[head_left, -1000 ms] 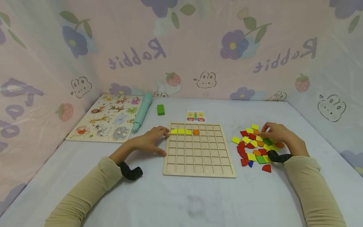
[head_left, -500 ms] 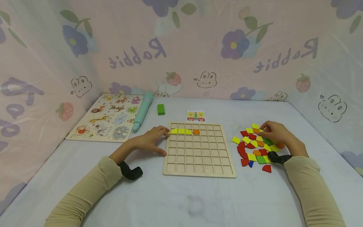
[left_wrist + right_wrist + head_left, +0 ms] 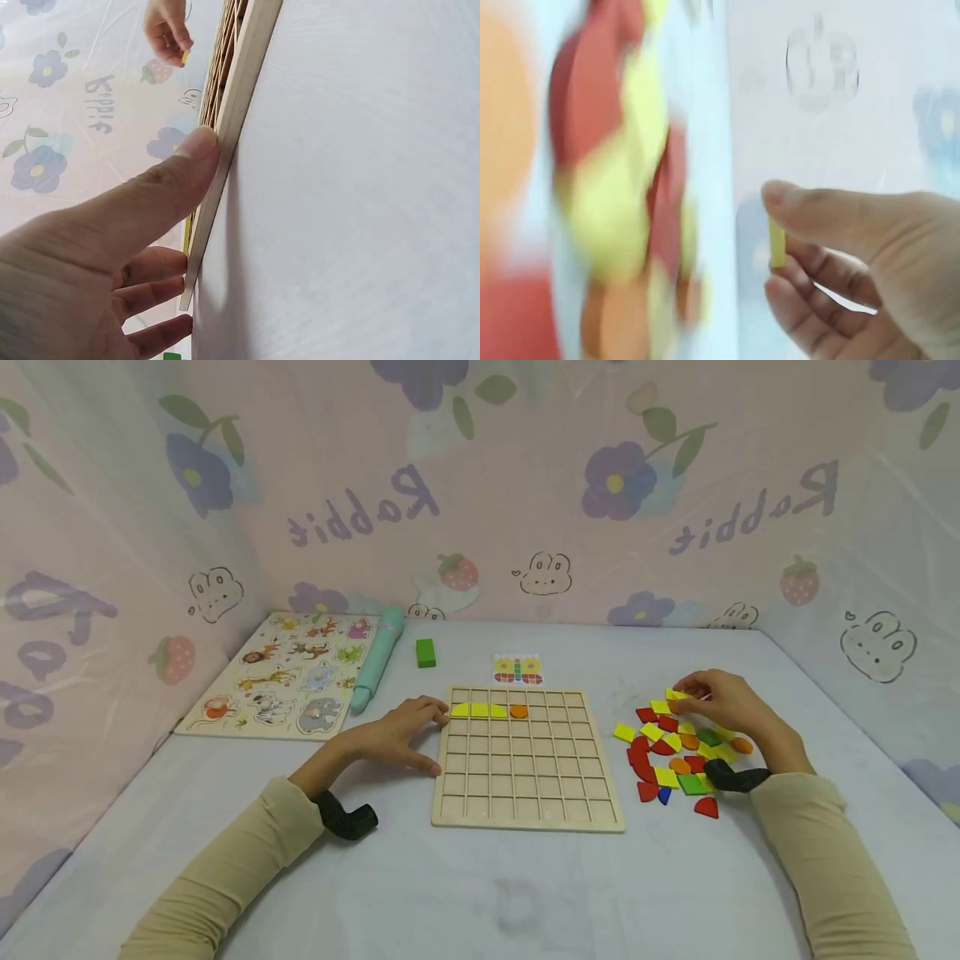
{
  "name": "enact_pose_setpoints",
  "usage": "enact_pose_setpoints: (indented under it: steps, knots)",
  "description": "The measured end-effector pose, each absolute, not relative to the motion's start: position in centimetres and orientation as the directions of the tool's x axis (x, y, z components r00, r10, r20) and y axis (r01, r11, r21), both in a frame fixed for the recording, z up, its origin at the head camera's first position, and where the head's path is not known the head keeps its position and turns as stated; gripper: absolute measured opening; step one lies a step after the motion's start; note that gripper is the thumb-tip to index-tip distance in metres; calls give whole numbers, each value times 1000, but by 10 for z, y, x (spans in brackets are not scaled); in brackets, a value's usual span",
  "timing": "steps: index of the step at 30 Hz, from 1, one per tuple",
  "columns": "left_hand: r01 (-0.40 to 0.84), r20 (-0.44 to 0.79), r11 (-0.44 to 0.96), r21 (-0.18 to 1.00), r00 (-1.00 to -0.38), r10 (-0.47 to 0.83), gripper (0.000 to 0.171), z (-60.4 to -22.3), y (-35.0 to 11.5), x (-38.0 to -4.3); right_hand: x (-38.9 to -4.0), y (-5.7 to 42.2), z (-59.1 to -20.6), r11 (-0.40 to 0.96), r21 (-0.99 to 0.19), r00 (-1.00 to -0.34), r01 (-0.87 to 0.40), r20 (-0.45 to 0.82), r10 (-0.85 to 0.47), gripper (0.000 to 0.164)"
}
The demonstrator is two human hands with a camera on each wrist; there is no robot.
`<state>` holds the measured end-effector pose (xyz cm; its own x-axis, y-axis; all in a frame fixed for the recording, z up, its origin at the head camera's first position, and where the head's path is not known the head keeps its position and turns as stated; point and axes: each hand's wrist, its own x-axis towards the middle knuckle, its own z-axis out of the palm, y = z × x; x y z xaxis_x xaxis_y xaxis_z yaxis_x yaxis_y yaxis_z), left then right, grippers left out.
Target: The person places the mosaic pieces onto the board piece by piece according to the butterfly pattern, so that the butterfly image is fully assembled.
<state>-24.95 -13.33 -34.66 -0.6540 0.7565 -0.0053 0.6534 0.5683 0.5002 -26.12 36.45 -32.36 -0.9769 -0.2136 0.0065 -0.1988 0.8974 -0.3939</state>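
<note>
My left hand (image 3: 393, 737) touches the left edge of a wooden grid board (image 3: 527, 785), its thumb and fingertips along the rim. Three yellow pieces (image 3: 480, 711) sit side by side in the board's second row, and an orange disc (image 3: 519, 712) lies just right of them. In the right wrist view my right hand (image 3: 862, 255) pinches a thin yellow tile (image 3: 778, 244) between thumb and fingers, seen edge-on; its full outline is hidden. That hand is over the back of a pile of coloured tiles: red quarter pieces (image 3: 641, 760), yellow squares (image 3: 666, 777), orange discs and green squares (image 3: 691, 784).
A butterfly pattern card (image 3: 517, 669) lies behind the board. Further left are a green block (image 3: 425, 652), a mint-coloured stick (image 3: 377, 660) and an animal puzzle board (image 3: 277, 672). A printed curtain (image 3: 487, 485) stands behind the table.
My right hand has lifted slightly and shifted left and away from me, over the back of the pile; a yellow tile now shows in its fingers. The left hand has stayed still.
</note>
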Motion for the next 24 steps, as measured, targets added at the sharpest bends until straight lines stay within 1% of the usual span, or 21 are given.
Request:
enact_pose_setpoints:
  steps: [3,6,8,11,14,19,24]
  knots:
    - [658,-2,563,500,-649,761,68,-348,-133,-249,-262,332,-315,862,-390,-946,-324,114,-303,29]
    - [657,-1,566,498,-652,758,68,-347,-133,-248,-264,297,-312,801,-398,-895,-447,191,-404,26]
    - [653,-5,573,496,-657,754,68,-348,-133,-248,-266,276,-312,747,-410,-851,-524,218,-478,25]
    - [650,-11,581,490,-662,750,68,-350,-133,-248,-270,250,-316,675,-426,-795,-602,237,-559,25]
    - [650,-12,582,489,-662,750,68,-351,-133,-249,-274,232,-321,632,-444,-763,-635,237,-601,25]
    - [656,-3,574,491,-657,754,68,-349,-134,-249,-278,213,-331,597,-478,-745,-644,215,-631,26]
    - [650,-12,581,491,-661,750,68,-348,-133,-249,-279,203,-336,591,-491,-740,-640,188,-646,20]
